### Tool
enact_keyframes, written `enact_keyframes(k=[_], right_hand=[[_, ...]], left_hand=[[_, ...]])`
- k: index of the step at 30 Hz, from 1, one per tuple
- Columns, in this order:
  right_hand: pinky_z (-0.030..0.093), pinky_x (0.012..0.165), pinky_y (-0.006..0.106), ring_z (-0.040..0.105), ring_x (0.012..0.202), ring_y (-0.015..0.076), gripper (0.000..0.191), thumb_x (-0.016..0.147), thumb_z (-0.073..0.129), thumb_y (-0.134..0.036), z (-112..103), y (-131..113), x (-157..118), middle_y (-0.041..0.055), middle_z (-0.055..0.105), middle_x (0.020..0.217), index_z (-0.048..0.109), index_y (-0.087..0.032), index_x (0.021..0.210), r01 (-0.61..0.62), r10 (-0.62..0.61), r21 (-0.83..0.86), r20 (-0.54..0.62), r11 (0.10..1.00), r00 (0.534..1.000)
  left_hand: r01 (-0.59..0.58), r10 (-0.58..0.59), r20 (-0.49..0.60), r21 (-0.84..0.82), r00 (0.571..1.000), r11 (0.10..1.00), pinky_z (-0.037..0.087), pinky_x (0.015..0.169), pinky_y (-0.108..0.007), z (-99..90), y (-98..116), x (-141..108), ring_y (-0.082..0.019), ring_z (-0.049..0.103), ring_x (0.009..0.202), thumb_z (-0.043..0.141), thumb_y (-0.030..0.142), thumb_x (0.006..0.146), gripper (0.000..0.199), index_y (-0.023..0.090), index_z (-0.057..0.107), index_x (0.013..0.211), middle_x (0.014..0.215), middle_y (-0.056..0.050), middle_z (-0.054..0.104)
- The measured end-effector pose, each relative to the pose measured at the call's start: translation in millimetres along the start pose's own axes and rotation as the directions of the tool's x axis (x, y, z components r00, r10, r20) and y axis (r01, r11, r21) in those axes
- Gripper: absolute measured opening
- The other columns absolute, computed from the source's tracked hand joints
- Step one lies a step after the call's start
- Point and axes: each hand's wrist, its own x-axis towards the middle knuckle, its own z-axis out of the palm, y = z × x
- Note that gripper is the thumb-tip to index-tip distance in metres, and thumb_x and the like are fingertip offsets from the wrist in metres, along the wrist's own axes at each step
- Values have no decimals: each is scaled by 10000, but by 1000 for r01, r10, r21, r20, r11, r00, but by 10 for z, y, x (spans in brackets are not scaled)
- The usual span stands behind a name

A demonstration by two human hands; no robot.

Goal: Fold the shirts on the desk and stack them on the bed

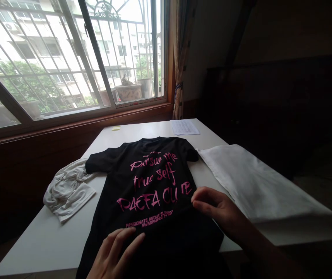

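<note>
A black T-shirt with pink lettering is spread over the white table, its collar toward the window and its lower part hanging past the near edge. My left hand rests on the lower front of the shirt with fingers stretched and apart. At the shirt's right side, the thumb and fingertips of my right hand are pinched together on the fabric, which creases beside the lettering. A crumpled white garment lies by the left sleeve. To the right, a flat white cloth reaches the table's right edge.
The white table stands below a barred window. Printed paper sheets and a small yellow note lie at its far end. A tied curtain hangs beside the window. The right side of the room is dark.
</note>
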Motion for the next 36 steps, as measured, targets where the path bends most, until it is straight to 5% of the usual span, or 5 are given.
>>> enact_keyframes(k=[11, 18, 29, 33, 36], right_hand=[[538, 753, 309, 661, 840, 208, 436, 853, 734, -620, 112, 297, 258, 33, 708, 949, 699, -220, 1022, -18, 70, 197, -263, 980, 962], [445, 1153, 503, 459, 1409, 338, 658, 846, 777, -454, 443, 463, -69, 80, 469, 1527, 521, -356, 1444, 312, -367, -501, -12, 808, 930], [514, 1073, 583, 502, 1354, 377, 896, 801, 686, -96, 756, 866, 26, 122, 442, 1556, 319, -343, 1580, 291, -444, -852, 79, 435, 893], [573, 1007, 516, 614, 1229, 323, 854, 787, 508, 51, 634, 933, 116, 128, 544, 1442, 360, -304, 1549, 258, -448, -874, 52, 411, 892], [601, 975, 475, 672, 1152, 289, 783, 799, 453, 62, 522, 990, 188, 107, 623, 1331, 410, -287, 1498, 256, -459, -857, 25, 448, 888]], left_hand=[[240, -252, -72, -141, 965, 960, 626, 750, -235, 124, -187, 149, -183, 753, 903, 510, 178, 965, 491, 289, 588, 1437, 1146, -67, 747], [475, -513, 26, -422, 858, 772, 624, 902, -293, 0, -398, 180, -224, 758, 1082, 503, 371, 1007, 347, 293, 690, 1289, 1219, -32, 775], [665, -693, 127, -445, 709, 599, 622, 702, -305, -227, -495, 374, -240, 754, 909, 516, 526, 969, 415, 243, 716, 1197, 1061, -55, 780], [544, -579, -234, -200, 781, 815, 572, 894, -426, -60, -486, 251, -276, 659, 1051, 532, 406, 990, 333, 255, 696, 1237, 1183, -94, 673], [390, -406, -278, -115, 870, 914, 554, 873, -384, 64, -357, 219, -239, 628, 1000, 529, 297, 1012, 264, 289, 684, 1226, 1111, -72, 651]])
